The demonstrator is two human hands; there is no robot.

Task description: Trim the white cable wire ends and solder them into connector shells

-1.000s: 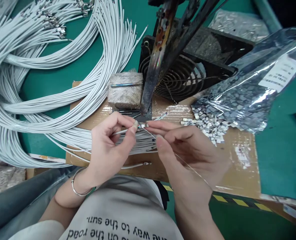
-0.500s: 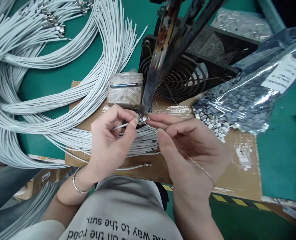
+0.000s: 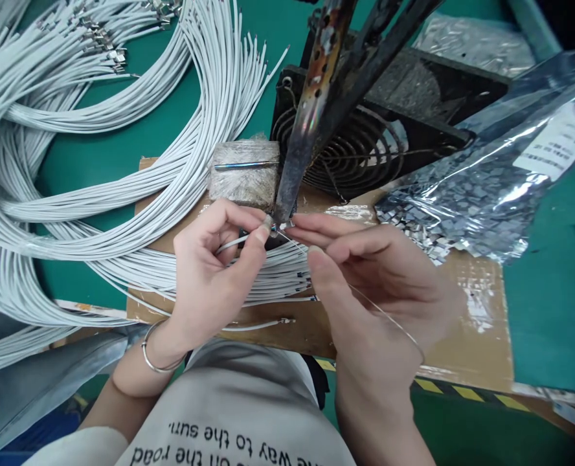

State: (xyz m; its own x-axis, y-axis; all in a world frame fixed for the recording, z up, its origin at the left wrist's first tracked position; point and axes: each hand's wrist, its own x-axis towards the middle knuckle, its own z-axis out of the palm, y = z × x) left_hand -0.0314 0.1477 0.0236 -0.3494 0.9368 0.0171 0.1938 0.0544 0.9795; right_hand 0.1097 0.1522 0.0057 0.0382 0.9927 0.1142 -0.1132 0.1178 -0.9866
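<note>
My left hand (image 3: 214,272) pinches a white wire (image 3: 232,245) between thumb and fingertips, close to its end. That end meets a small metal terminal (image 3: 284,226) right under the tip of a dark, heat-stained soldering iron (image 3: 294,171). My right hand (image 3: 379,291) is closed on a thin strand of solder wire (image 3: 379,310), which runs back across the palm. The strand's front end reaches the terminal, and the right fingertips are beside the terminal; whether they grip it, I cannot tell. Below the hands lie white wires (image 3: 282,278) with dark ends.
Large bundles of white wires (image 3: 122,194) fill the left. A plastic-wrapped block (image 3: 243,178) sits by the iron, before a black fan with a wire guard (image 3: 355,152). Small metal terminals (image 3: 433,243) spill from a clear bag (image 3: 506,175) onto cardboard (image 3: 476,336).
My right hand has shifted very slightly right; the left keeps its pinch. At the lower left, a wire bundle and grey-blue cloth have changed position beyond the table edge.
</note>
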